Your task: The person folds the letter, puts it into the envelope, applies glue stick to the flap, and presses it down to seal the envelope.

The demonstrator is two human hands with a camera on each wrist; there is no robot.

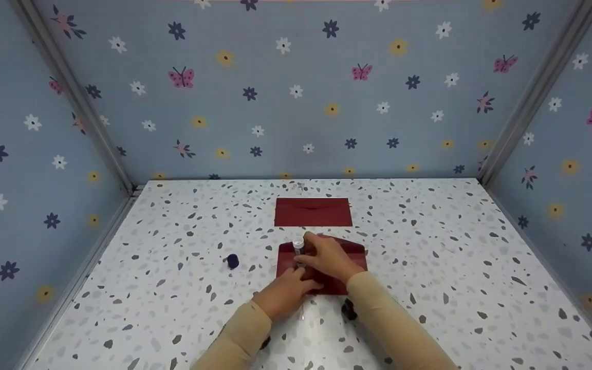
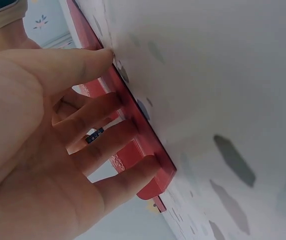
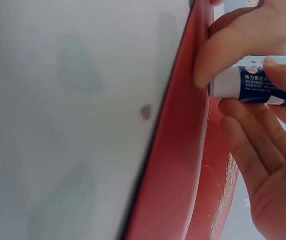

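Note:
My right hand [image 1: 331,255] pinches an upright glue stick [image 3: 255,85] with a white end and a dark blue printed label. The white end meets a red envelope [image 1: 334,288], whose flap lies open on the far side. In the left wrist view, the glue stick [image 2: 95,135] shows partly between fingers. My left hand [image 1: 288,293] rests on the envelope's near left part, its fingers [image 2: 115,145] fairly straight and spread over the red paper. The glue stick's contact point is partly hidden by fingers.
A second red envelope [image 1: 313,212] lies flat beyond the first. A small dark blue cap [image 1: 233,261] sits on the speckled white tabletop [image 1: 172,298] to the left. Flower-patterned panels [image 1: 296,67] enclose the back and both sides.

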